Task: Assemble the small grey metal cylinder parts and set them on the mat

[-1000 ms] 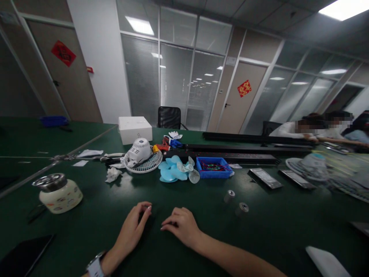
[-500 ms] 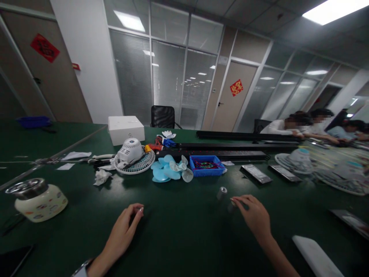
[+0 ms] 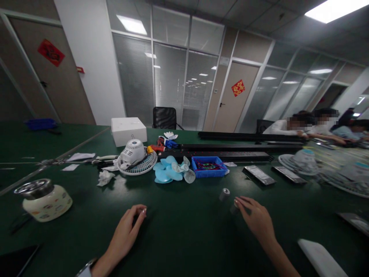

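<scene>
My left hand rests on the green table with its fingers curled and the thumb tip close to them. Nothing shows in it. On the right, my right hand has its thumb and fingertips closed at the top of a small grey cylinder, partly hidden by the fingers. A similar grey metal cylinder stands upright on the table just to the left and farther back, apart from the hand.
Behind lie light-blue fan blades, a blue tray of wires and a white fan part. A cream pot stands left. Flat grey devices and a white slab lie right. Other people sit at far right.
The whole view has shifted slightly to the right and down. Both hands and the cylinders keep nearly the same places on the table.
</scene>
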Demonstrator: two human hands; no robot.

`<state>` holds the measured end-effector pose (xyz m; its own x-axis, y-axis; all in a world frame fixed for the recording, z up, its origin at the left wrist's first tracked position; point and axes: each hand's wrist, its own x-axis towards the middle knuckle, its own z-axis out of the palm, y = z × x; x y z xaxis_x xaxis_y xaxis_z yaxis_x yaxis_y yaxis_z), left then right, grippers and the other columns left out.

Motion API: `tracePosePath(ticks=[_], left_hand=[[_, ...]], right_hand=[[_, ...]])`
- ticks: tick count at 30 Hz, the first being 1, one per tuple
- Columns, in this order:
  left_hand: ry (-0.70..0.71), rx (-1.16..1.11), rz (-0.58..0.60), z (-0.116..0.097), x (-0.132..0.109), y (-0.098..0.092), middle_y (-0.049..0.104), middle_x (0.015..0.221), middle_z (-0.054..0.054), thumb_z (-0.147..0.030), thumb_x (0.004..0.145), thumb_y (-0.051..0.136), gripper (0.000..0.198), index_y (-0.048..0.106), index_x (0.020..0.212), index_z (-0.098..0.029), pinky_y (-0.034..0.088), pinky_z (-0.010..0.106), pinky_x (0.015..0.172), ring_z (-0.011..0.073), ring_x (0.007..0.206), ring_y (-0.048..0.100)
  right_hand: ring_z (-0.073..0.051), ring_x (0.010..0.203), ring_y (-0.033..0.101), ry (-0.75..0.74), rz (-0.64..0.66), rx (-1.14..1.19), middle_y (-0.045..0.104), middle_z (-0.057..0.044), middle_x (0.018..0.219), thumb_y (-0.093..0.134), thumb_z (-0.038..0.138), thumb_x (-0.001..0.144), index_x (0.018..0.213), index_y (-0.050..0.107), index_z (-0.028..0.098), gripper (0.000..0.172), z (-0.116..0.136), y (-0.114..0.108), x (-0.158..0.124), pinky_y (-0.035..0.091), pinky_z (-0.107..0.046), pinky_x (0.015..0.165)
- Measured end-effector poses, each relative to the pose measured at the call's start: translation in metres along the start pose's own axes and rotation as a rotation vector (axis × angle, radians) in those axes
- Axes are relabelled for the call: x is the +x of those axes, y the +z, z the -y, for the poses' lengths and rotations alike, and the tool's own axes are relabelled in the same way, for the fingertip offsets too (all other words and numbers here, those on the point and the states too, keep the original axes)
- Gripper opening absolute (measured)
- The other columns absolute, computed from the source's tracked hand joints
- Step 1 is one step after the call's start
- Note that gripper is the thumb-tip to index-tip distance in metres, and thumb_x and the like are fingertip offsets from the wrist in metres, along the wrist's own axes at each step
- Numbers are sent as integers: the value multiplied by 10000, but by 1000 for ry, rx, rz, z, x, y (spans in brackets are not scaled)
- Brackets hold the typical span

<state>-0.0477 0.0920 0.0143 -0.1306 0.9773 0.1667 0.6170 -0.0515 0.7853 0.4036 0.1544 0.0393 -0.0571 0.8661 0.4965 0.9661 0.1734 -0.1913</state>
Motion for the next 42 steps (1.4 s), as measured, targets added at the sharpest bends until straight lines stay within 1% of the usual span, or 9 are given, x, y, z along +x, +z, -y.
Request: tracePosePath(ticks=[4,8,12,16,19,24,29,35,42], left_hand=[[1,10,-1,-3,0,-1,665,942,61,-531,888,414,411,574,1080,-205,512,381,813,233,893,638],[15,15,-9,-4,0,-1,665,947,59,-513,894,420,389,582,1075,-209,512,376,807,230,896,636],[30,11,-5,0,-1,0,658,942,53,-494,904,420,371,578,1086,-213,511,367,802,221,892,632],[44,5,7,5,0,2,648,958,57,-477,913,418,357,570,1101,-215,508,368,805,218,896,626],[42,6,8,7,0,3,646,964,57,-470,914,427,345,572,1097,-216,506,377,814,219,905,622],[69,23,0,2,-2,1,633,1008,64,-442,927,427,316,564,1102,-218,510,380,823,211,927,611],[362,124,-45,-10,-10,0,615,1153,64,-326,930,464,260,576,1151,-245,472,396,937,213,1097,546],[700,358,71,-20,-19,2,486,1412,4,-211,923,484,476,425,1375,-348,408,403,1032,211,1299,401],[747,379,158,-36,-16,6,496,1409,2,-199,936,464,508,369,1406,-367,411,404,1018,212,1324,400]], right_hand=[[-287,1130,553,-52,-14,-104,625,-105,1218,476,531,861,1194,631,232,474,18,-12,17,366,-444,941],[-277,1070,594,-58,224,-165,681,-122,1102,509,469,858,1234,601,200,471,42,-14,48,344,-440,949],[-280,935,657,-37,418,-198,722,-114,963,585,426,819,1151,655,192,412,49,-2,72,384,-421,889],[-279,883,668,-36,443,-127,726,-107,932,653,397,773,1027,711,196,329,53,1,79,424,-380,798],[-269,881,658,-110,412,22,724,-98,942,666,388,767,1042,710,203,334,78,-1,72,426,-378,803],[-264,970,610,-303,481,333,724,-24,915,734,491,678,1179,630,290,550,160,10,44,414,-391,867],[-224,931,623,-463,484,541,716,-2,968,768,476,645,1251,549,337,659,222,29,17,390,-379,898],[-191,951,631,-412,458,735,699,11,1067,745,306,684,1270,506,296,633,221,52,-4,404,-340,890],[-188,971,612,-385,446,817,664,-8,1126,669,200,693,1167,570,257,488,218,61,-14,442,-315,872]])
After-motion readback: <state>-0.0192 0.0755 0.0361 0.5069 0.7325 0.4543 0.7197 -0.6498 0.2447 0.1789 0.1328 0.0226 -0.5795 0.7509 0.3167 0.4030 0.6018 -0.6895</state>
